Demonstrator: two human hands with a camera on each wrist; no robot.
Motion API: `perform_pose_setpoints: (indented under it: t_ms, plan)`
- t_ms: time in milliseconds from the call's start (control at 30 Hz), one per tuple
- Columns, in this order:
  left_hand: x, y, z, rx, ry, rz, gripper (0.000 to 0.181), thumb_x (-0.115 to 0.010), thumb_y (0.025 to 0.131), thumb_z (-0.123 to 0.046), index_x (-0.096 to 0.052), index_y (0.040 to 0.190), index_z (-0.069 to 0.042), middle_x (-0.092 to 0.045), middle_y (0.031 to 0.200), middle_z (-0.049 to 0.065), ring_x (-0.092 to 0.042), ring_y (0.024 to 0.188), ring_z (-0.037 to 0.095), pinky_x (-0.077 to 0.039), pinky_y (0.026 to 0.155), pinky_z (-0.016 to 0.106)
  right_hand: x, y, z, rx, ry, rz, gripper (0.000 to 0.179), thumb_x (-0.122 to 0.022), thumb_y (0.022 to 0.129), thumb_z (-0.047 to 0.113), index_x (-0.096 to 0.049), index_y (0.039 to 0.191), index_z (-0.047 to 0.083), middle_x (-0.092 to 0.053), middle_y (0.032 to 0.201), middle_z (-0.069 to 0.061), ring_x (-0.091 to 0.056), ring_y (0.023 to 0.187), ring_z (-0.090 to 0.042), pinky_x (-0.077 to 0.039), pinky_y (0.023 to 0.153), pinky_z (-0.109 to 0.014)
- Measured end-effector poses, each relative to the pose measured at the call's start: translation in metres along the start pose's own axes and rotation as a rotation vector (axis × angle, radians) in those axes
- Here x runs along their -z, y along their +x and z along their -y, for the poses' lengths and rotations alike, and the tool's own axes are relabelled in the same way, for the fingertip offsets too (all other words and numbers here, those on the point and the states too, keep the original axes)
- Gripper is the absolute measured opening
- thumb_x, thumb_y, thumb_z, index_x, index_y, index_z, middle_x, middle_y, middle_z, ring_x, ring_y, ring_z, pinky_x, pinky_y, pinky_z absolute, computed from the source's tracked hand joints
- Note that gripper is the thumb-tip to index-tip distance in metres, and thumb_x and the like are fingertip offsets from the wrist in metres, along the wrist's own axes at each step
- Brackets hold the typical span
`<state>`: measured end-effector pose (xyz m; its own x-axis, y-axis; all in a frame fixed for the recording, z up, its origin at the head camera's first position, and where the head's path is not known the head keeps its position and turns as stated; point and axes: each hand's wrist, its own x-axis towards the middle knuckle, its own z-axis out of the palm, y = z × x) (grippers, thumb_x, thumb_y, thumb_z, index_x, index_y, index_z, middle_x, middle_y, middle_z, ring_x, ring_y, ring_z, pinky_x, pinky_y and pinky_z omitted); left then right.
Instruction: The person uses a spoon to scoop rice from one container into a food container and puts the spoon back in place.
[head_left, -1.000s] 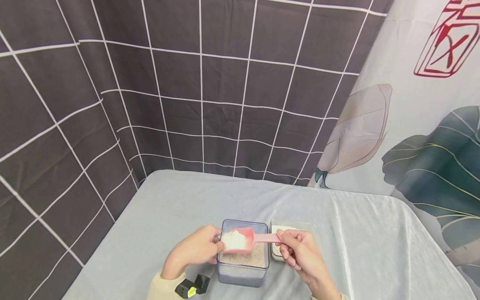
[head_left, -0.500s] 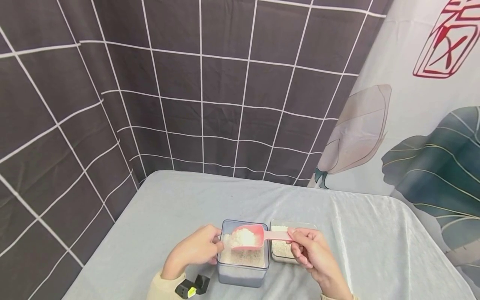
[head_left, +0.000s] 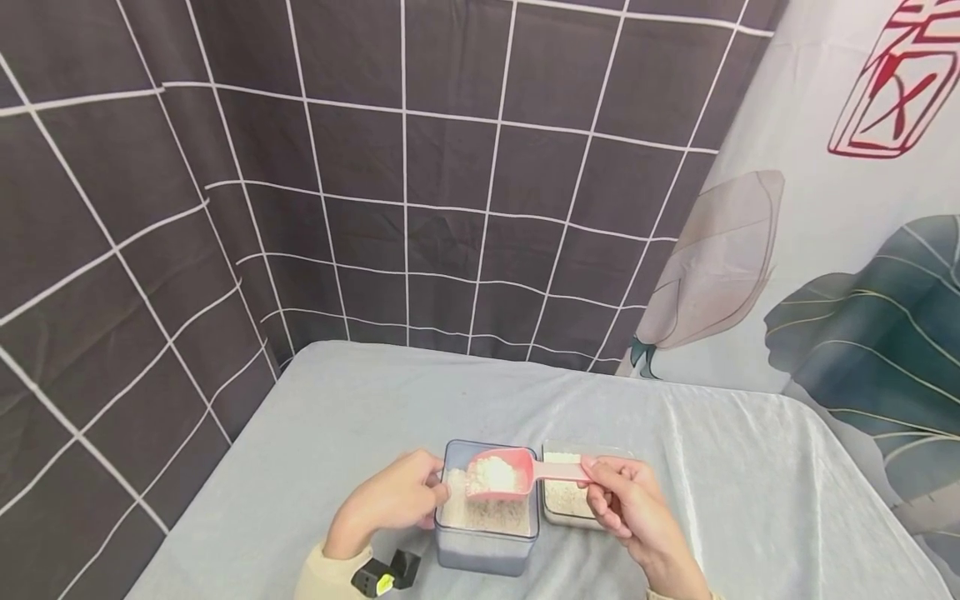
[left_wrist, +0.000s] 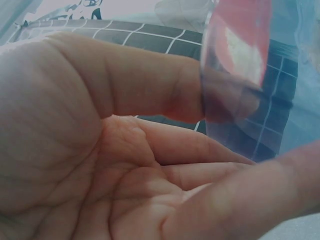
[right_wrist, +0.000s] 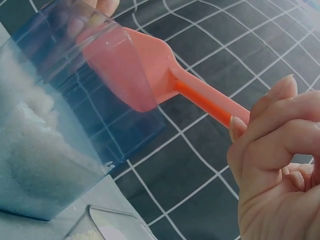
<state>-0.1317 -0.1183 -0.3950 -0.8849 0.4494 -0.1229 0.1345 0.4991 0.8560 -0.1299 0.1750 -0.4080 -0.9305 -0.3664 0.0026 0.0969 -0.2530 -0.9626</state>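
My right hand (head_left: 633, 504) pinches the handle of a pink scoop (head_left: 528, 472), which is held over a blue see-through box (head_left: 487, 550). White, grainy or powdery stuff (head_left: 493, 477) lies in the scoop's bowl; its exact kind is unclear. More of it, rice-like in the right wrist view, forms a pile (right_wrist: 35, 130) inside the box. My left hand (head_left: 401, 492) grips the box's left wall. In the left wrist view, the thumb (left_wrist: 230, 100) shows through the clear wall (left_wrist: 280, 130), with the other fingers on the near side.
Just right of the box stands a clear, lower container (head_left: 566, 518) with whitish grainy contents, partly hidden by my right hand. A pale blue cloth (head_left: 360, 392) covers the table. Dark checked curtain (head_left: 450, 233) hangs behind.
My right hand has drawn the scoop to the right over the box. Some white stuff has dropped from its tip into the box's left part. The left hand stays put.
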Motion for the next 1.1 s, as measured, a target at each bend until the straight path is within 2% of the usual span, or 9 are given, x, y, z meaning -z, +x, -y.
perform_pose_setpoints:
  t_ms: [100,233,467,700,933,1100]
  plan:
    - [0.0,0.001,0.0,-0.003,0.004,0.0,0.01,-0.051,0.082,-0.001,-0.052,0.072,-0.003,-0.05,0.062,0.002,-0.059,0.053,0.013,-0.052,0.047,0.026,0.003,-0.001,0.001,0.013,0.019,0.02,0.033,-0.042,0.095,0.009,-0.057,0.065,0.01,-0.05,0.049,0.008,-0.033,0.035,0.002,0.003,0.033,-0.035]
    - [0.0,0.0,0.0,-0.005,-0.003,0.002,0.009,-0.051,0.082,-0.001,-0.053,0.073,-0.003,-0.052,0.064,0.003,-0.06,0.054,0.014,-0.052,0.048,0.025,0.008,-0.004,0.005,0.034,0.052,0.051,0.035,-0.038,0.096,0.007,-0.059,0.068,0.01,-0.05,0.05,0.008,-0.032,0.036,0.001,0.004,0.032,-0.034]
    - [0.0,0.0,0.0,-0.008,-0.006,0.007,0.008,-0.05,0.082,-0.001,-0.058,0.079,0.001,-0.055,0.065,0.004,-0.06,0.056,0.013,-0.052,0.049,0.025,0.02,-0.011,0.012,0.082,0.13,0.065,0.033,-0.033,0.097,0.003,-0.062,0.082,0.005,-0.051,0.052,0.007,-0.024,0.038,-0.004,0.004,0.031,-0.029]
    - [0.0,-0.001,-0.001,-0.011,0.001,0.006,0.008,-0.051,0.082,-0.001,-0.058,0.077,0.0,-0.056,0.065,0.005,-0.06,0.055,0.013,-0.052,0.048,0.025,0.036,-0.017,0.019,0.123,0.194,0.08,0.042,-0.026,0.098,0.0,-0.062,0.079,0.002,-0.053,0.054,0.004,-0.017,0.039,-0.01,0.003,0.029,-0.026]
    - [0.001,0.0,-0.003,0.002,0.016,0.0,0.015,-0.05,0.083,-0.002,-0.048,0.069,-0.006,-0.048,0.06,0.001,-0.06,0.053,0.014,-0.05,0.047,0.026,0.058,-0.028,0.025,0.153,0.195,0.04,0.044,-0.024,0.099,0.001,-0.063,0.08,0.0,-0.054,0.056,0.003,-0.015,0.04,-0.011,0.004,0.029,-0.026]
    - [0.001,0.0,-0.003,-0.003,0.028,0.001,0.014,-0.05,0.082,-0.002,-0.048,0.068,-0.006,-0.047,0.058,-0.001,-0.059,0.051,0.013,-0.049,0.046,0.025,0.076,-0.038,0.025,0.191,0.202,0.003,0.044,-0.023,0.098,-0.001,-0.063,0.081,-0.002,-0.05,0.054,0.0,-0.011,0.04,-0.014,0.005,0.029,-0.025]
